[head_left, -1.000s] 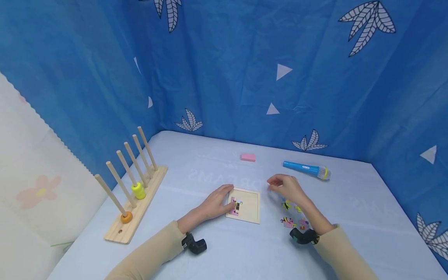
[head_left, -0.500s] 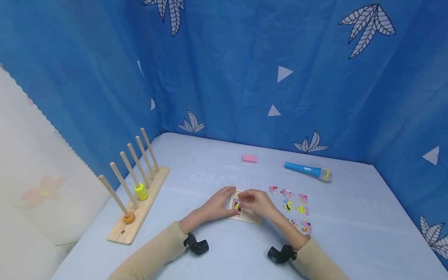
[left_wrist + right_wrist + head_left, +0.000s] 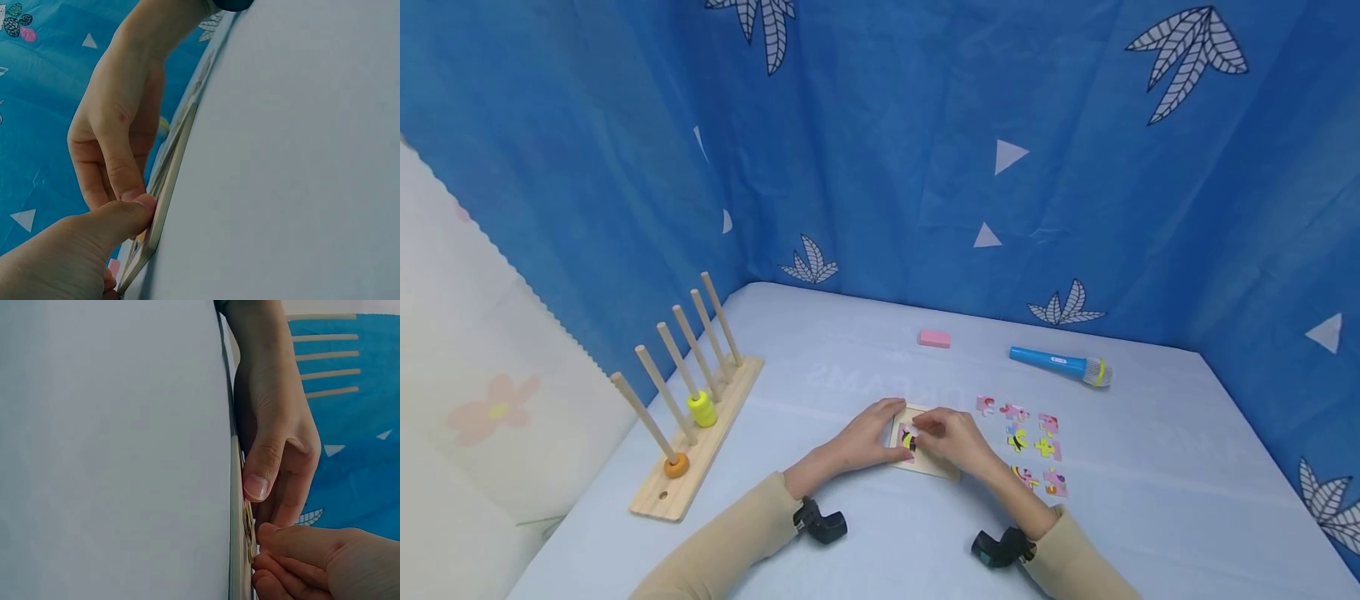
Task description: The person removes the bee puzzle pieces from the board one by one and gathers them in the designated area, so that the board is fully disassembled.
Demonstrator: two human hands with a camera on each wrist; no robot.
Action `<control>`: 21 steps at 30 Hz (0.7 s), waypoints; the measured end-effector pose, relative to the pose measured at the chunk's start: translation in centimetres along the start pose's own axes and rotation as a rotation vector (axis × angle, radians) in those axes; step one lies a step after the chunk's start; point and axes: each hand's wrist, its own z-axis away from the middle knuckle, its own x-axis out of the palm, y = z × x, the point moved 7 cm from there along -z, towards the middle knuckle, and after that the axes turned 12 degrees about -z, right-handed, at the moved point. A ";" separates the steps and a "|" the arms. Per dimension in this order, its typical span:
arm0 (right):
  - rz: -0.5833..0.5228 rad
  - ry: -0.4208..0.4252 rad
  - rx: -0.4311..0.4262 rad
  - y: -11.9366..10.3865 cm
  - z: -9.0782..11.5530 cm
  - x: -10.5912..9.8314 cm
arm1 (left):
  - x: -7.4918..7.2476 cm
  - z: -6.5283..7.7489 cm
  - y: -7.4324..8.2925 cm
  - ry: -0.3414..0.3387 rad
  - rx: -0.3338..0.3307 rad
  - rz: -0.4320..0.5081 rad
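My left hand (image 3: 867, 437) holds the left side of a small square wooden puzzle tray (image 3: 934, 473), thumb at the near part and fingers at the far corner. Inside the tray's left part lie joined pieces (image 3: 907, 440) with a pink, yellow and black picture. My right hand (image 3: 958, 442) is over the tray, thumb and fingertips together at a puzzle piece (image 3: 249, 532) by those pieces; the fingers hide much of it. In the left wrist view, the left thumb (image 3: 128, 219) lies over the tray's edge, close against the right hand's fingertips.
Several loose puzzle pieces (image 3: 1017, 438) lie right of the tray. Behind are a pink block (image 3: 935, 338) and a blue toy microphone (image 3: 1052, 362). A wooden peg stand (image 3: 715, 442) with yellow and orange beads stands at left. A blue curtain (image 3: 887, 167) hangs behind the table.
My right hand has come left from beside the loose pieces to over the tray, then stayed nearly in place for the last half second. The left hand keeps its hold on the tray.
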 end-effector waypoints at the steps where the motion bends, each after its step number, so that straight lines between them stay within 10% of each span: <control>1: -0.002 0.004 0.003 0.0 0.0 0.0 | 0.0 0.0 0.0 0.000 0.000 0.000; 21: 0.066 0.015 0.014 -0.1 -0.3 0.6 | 0.1 0.0 -0.1 0.012 0.017 0.012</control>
